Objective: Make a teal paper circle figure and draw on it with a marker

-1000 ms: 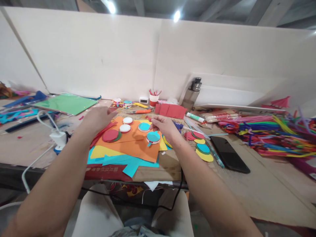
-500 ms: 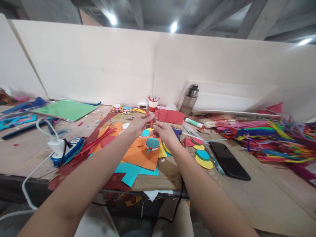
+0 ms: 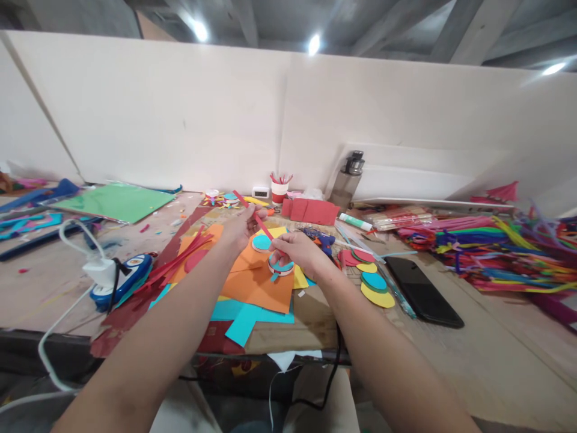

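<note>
A narrow red paper strip (image 3: 264, 228) slants between my hands above the work surface. My left hand (image 3: 242, 230) is closed on its middle, and the far end sticks out past the fingers. Lower down, my right hand (image 3: 300, 251) pinches the near end. Just under the right fingers is a small round piece with a teal top and white side (image 3: 280, 267), a blue tab at its front. Another blue-topped disc (image 3: 261, 242) lies between the hands. Beneath them spread orange paper sheets (image 3: 259, 288) and light-blue paper (image 3: 243, 325).
Loose red strips (image 3: 193, 252) lie left, near a blue power strip (image 3: 128, 273). A blue glue gun (image 3: 325, 242), paper circles (image 3: 377, 294) and a black phone (image 3: 424, 291) are to the right. Behind stand a red-and-white cup (image 3: 279, 191) and a bottle (image 3: 347, 180).
My hands have moved apart, the left one leftward and the right one slightly nearer. More of the red strip now shows between and beyond them. The view has shifted slightly.
</note>
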A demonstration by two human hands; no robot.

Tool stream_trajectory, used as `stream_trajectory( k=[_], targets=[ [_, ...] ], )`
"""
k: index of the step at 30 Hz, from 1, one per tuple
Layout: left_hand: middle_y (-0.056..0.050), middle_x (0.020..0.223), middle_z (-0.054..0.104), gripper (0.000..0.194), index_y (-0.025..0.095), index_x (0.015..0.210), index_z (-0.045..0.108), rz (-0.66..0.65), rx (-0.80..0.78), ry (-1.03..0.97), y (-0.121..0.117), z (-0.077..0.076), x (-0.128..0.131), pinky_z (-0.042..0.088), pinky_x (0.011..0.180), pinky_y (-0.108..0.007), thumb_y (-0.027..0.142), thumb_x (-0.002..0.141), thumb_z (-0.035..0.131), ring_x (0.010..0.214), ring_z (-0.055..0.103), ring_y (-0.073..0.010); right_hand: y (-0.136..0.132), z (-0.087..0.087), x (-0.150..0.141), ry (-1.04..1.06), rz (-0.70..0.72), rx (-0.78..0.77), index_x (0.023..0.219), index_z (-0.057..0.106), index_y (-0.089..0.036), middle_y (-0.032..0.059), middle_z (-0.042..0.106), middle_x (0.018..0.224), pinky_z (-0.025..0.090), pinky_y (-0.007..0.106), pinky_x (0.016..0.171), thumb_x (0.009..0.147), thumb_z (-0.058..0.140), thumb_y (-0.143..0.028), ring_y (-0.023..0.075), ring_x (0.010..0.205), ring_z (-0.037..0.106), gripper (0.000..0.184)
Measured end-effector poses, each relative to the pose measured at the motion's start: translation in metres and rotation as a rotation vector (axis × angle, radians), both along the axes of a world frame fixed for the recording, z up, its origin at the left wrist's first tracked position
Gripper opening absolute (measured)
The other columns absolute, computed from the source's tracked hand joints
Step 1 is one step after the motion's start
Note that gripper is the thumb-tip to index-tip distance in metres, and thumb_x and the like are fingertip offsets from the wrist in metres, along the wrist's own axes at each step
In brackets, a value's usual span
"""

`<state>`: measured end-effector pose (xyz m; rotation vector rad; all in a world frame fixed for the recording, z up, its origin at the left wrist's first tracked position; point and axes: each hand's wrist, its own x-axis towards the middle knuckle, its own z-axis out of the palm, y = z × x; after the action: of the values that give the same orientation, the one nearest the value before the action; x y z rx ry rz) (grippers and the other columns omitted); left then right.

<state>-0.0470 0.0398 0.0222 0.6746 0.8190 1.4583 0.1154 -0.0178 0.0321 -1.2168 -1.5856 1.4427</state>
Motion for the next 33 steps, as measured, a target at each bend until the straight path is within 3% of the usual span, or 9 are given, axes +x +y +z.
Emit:
stream_trajectory(
  k=[4, 7, 9, 13, 18, 21, 27, 30, 33],
  targets=[
    [-0.003, 0.065, 0.069, 0.016, 0.012, 0.091, 0.067, 0.009, -0.040, 0.016, 0.001, -0.002, -0.001, 0.045, 0.048, -0.015, 0.024, 0.091, 0.055, 0.056, 0.066, -0.0100, 0.002, 0.002, 0.004, 0.052, 0.030, 0.099, 0.073, 0.065, -0.017, 0.0050, 0.070, 0.065, 0.048, 0.024, 0.056, 0.092, 0.047, -0.042, 0.0111, 0.052, 0.059, 0.037],
    [-0.003, 0.061, 0.066, 0.016, 0.011, 0.086, 0.065, -0.058, -0.103, 0.015, -0.001, 0.000, 0.001, 0.039, 0.039, -0.012, 0.020, 0.092, 0.054, 0.053, 0.065, -0.0093, 0.007, 0.003, 0.007, 0.042, -0.035, 0.235, 0.085, 0.063, -0.018, 0.0032, 0.069, 0.072, 0.049, 0.026, 0.060, 0.090, 0.045, -0.028, 0.0114, 0.057, 0.060, 0.021],
    [-0.002, 0.059, 0.065, 0.016, 0.010, 0.087, 0.065, -0.109, -0.155, -0.017, -0.003, 0.003, 0.004, 0.037, 0.035, -0.011, 0.019, 0.092, 0.054, 0.050, 0.064, -0.0087, 0.009, 0.003, 0.008, -0.057, -0.091, 0.432, 0.094, 0.063, -0.019, 0.0026, 0.068, 0.079, 0.049, 0.027, 0.064, 0.084, 0.050, -0.017, 0.0127, 0.065, 0.061, 0.016],
    [-0.001, 0.058, 0.064, 0.014, 0.009, 0.089, 0.064, -0.168, -0.232, -0.111, -0.006, 0.010, 0.007, 0.039, 0.033, -0.009, 0.017, 0.092, 0.053, 0.047, 0.063, -0.0073, 0.009, -0.003, 0.006, -0.323, -0.107, 0.909, 0.109, 0.063, -0.023, 0.0062, 0.063, 0.103, 0.050, 0.033, 0.079, 0.076, 0.051, -0.001, 0.0172, 0.090, 0.059, 0.041],
    [0.001, 0.054, 0.060, 0.016, 0.009, 0.083, 0.061, -0.242, -0.282, -0.158, -0.009, 0.015, 0.009, 0.042, 0.034, -0.008, 0.016, 0.093, 0.051, 0.041, 0.058, -0.0048, 0.009, -0.010, 0.004, -0.494, -0.125, 1.213, 0.127, 0.056, -0.024, 0.0107, 0.054, 0.118, 0.047, 0.041, 0.093, 0.077, 0.050, 0.003, 0.0242, 0.112, 0.049, 0.056],
    [0.002, 0.052, 0.057, 0.014, 0.009, 0.080, 0.060, -0.285, -0.283, -0.152, -0.013, 0.017, 0.014, 0.040, 0.034, -0.006, 0.011, 0.092, 0.052, 0.038, 0.053, -0.0030, 0.009, -0.010, 0.005, -0.565, -0.137, 1.297, 0.125, 0.059, -0.025, 0.0097, 0.054, 0.122, 0.047, 0.041, 0.092, 0.079, 0.056, -0.001, 0.0256, 0.110, 0.045, 0.052],
    [-0.001, 0.055, 0.058, 0.021, 0.008, 0.072, 0.060, -0.326, -0.248, -0.103, -0.019, 0.017, 0.021, 0.026, 0.027, -0.007, 0.013, 0.091, 0.052, 0.035, 0.045, -0.0009, 0.007, -0.004, 0.006, -0.482, -0.083, 1.379, 0.094, 0.072, -0.025, 0.0059, 0.065, 0.112, 0.045, 0.040, 0.091, 0.088, 0.060, -0.020, 0.0228, 0.102, 0.049, 0.014],
    [0.001, 0.053, 0.056, 0.020, 0.009, 0.072, 0.063, -0.290, -0.151, -0.026, -0.016, 0.010, 0.020, 0.028, 0.029, -0.010, 0.017, 0.089, 0.057, 0.035, 0.043, -0.0013, 0.005, -0.003, 0.004, -0.369, -0.102, 1.327, 0.089, 0.071, -0.022, 0.0067, 0.067, 0.107, 0.044, 0.038, 0.091, 0.089, 0.058, -0.021, 0.0214, 0.101, 0.051, 0.013],
    [0.001, 0.056, 0.057, 0.015, 0.011, 0.078, 0.068, -0.248, 0.013, 0.114, -0.015, 0.003, 0.018, 0.029, 0.034, -0.013, 0.025, 0.084, 0.065, 0.040, 0.045, -0.0029, 0.006, -0.004, 0.000, -0.251, -0.185, 1.140, 0.082, 0.069, -0.020, 0.0066, 0.068, 0.096, 0.044, 0.036, 0.088, 0.089, 0.059, -0.028, 0.0195, 0.093, 0.056, 0.015]
  ],
)
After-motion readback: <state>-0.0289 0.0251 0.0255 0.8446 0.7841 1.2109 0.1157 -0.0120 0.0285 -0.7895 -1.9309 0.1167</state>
